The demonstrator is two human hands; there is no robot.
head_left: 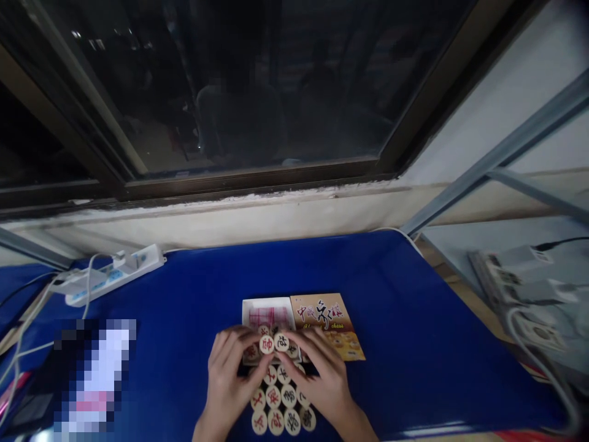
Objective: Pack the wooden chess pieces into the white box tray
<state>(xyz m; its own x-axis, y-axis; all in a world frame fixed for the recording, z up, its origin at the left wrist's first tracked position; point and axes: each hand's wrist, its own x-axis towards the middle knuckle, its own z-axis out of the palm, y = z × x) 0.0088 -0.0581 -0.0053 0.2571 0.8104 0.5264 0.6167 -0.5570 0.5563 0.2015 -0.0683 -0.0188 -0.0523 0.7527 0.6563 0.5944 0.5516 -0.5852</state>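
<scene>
Between the thumb and finger of my left hand (234, 359) is a round Chinese chess piece with a red character (266, 344). My right hand (319, 368) pinches a second piece, marked in black (281, 342), so the two sit side by side. Both are held over the near part of an open white box (245, 307), where a pink-lined sheet and several more pieces show, partly hidden by my fingers. Closer to me, several pieces (273, 397) lie in rows on the blue table, red and black characters facing up. My hands cover some of them.
Right of the box lies its brown printed lid (343, 316). A white power strip (117, 279) with plugs and cables is at the back left of the blue table (414, 319). A blurred-out item (94, 380) lies at the left. Another strip (519, 294) sits beyond the right edge.
</scene>
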